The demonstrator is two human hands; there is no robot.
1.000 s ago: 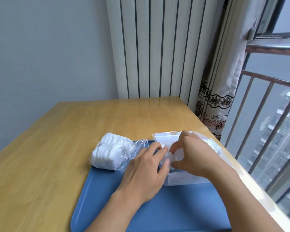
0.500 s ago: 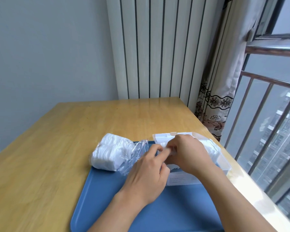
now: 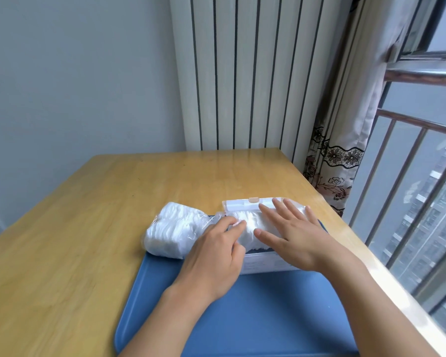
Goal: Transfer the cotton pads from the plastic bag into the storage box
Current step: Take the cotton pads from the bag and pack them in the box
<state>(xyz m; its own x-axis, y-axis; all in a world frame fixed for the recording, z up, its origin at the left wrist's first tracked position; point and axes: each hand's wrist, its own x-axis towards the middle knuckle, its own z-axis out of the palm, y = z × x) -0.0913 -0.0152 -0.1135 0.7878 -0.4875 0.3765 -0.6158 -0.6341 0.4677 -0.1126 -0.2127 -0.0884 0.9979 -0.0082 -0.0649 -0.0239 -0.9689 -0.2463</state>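
Storage box (image 3: pixel 262 264) largely covered by both hands; only near wall and far lid edge (image 3: pixel 240 205) with its small clasp visible. Interior depth and pad count not readable. Near edge of blue tray (image 3: pixel 242 318) cut off at bottom of view. Left fingertips partly buried in the white pile, so exact contact hard to make out.

Against the frame half a second back: right hand (image 3: pixel 294 235) no longer curled over the pads, now flattened, fingers straight and spread, pressing on the row of cotton pads (image 3: pixel 250 224) in the box. Left hand (image 3: pixel 214 256) moved slightly, fingers bent, tips touching the left end of the same row (pinch or plain push: cannot tell). Plastic bag (image 3: pixel 173 231) in the same spot.

Pads in box: white, ribbed stack lying on its side, standing above the box rim. Box translucent, sitting on far right part of tray, on the wooden surface (image 3: pixel 88 228). Bag clear and crinkled, still bulging with white pads, lying just beside the box on its left, straddling the tray's far left corner, open end toward the box.
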